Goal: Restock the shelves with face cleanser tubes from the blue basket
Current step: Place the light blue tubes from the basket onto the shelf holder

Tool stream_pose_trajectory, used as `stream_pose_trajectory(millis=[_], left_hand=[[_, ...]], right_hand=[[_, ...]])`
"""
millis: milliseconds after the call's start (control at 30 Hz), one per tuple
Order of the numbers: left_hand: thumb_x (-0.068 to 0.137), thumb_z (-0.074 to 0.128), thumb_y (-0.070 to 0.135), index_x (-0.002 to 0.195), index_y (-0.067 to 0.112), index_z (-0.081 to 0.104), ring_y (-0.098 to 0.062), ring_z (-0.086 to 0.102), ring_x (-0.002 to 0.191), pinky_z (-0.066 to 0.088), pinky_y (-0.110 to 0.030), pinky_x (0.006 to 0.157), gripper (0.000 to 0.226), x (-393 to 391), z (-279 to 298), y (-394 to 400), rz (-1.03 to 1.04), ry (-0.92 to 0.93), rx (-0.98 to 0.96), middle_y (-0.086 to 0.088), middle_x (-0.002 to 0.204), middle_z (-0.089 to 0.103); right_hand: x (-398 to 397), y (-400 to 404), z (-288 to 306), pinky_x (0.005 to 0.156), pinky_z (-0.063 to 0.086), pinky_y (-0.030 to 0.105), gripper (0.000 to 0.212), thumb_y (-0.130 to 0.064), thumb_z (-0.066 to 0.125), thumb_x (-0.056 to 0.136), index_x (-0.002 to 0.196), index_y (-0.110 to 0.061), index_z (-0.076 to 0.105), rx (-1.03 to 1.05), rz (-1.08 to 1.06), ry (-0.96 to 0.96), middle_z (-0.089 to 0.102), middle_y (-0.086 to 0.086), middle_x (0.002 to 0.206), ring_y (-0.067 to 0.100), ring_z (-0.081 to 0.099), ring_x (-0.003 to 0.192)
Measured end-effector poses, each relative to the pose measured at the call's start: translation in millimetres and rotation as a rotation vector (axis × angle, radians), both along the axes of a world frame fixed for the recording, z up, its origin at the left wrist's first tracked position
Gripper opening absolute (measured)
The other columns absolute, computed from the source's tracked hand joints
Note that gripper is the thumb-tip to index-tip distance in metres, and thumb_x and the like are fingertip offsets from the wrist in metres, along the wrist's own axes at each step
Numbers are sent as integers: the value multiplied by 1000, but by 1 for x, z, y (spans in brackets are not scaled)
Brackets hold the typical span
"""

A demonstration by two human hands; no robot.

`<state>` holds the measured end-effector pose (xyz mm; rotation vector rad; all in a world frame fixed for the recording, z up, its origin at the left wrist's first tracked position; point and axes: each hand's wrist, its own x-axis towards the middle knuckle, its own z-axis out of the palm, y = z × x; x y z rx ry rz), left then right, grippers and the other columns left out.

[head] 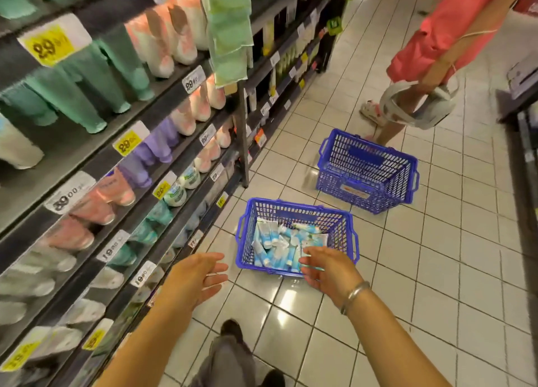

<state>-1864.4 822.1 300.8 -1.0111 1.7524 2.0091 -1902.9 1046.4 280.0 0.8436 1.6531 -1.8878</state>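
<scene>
Both grips empty, fingers spread: left hand (195,279), right hand (329,267) above tube-filled basket (343,223); second basket (366,194) behind

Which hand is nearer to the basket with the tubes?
The right hand. It reaches over the near rim of the basket, just above the tubes. The left hand is open, off the basket's left side, over the floor.

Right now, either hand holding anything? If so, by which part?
Nothing held. The left hand is open above the floor; the right hand reaches open-fingered over the near blue basket of tubes, none gripped yet.
</scene>
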Motion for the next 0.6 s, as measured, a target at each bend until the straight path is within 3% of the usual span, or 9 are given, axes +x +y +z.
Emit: stream_pose_trajectory(millis=[200,400,533,600], left_hand=[[94,43,7,86,11,64,-18,62,71,47,-24,61,23,-73,-51,25,-25,-124,-47,-9,82,67],[94,49,11,100,4,60,-18,61,71,46,-25,62,14,-158,-123,27,-159,-227,-87,-7,80,66],[94,51,15,94,7,62,-21,61,77,46,-27,66,14,-210,-174,25,-199,-280,-108,-9,84,67],[93,52,15,89,8,61,-20,61,73,46,-26,64,13,-219,-199,31,-215,-330,-97,-10,83,67]], right_hand=[[-61,24,-61,51,35,19,22,-6,47,93,74,-14,55,94,4,-175,55,6,64,13,50,50],[-125,28,-136,53,35,21,20,-11,50,93,74,-15,54,256,40,-271,57,4,64,12,51,51],[-171,35,-192,53,35,26,30,-5,48,91,63,-11,54,321,111,-284,55,8,59,20,50,54],[-179,44,-215,47,38,22,32,-4,50,90,59,-10,54,358,133,-323,54,9,58,16,51,48]])
